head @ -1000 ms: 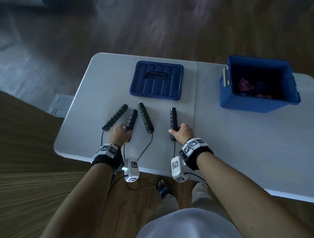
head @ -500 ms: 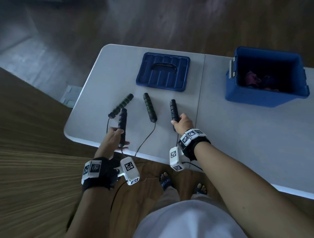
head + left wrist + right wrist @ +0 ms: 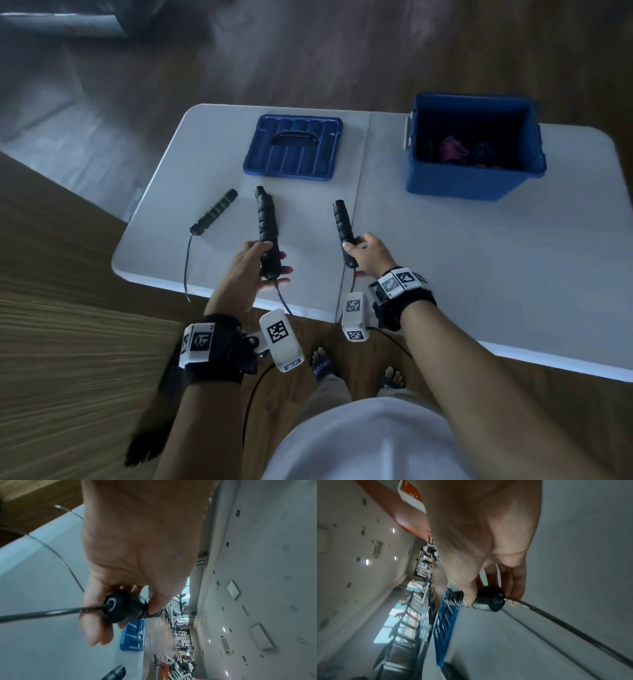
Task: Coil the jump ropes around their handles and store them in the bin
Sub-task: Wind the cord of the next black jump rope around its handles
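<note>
Two black ribbed jump-rope handles are gripped near their cord ends, one in the left hand (image 3: 255,267) and one in the right hand (image 3: 368,253), probably to join them for coiling, with the open blue plastic bin (image 3: 472,181) far right on the white surface (image 3: 479,274).

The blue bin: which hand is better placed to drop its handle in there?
Probably the right hand: it grips a handle on the side nearer the blue bin; the left hand is farther off.
</note>
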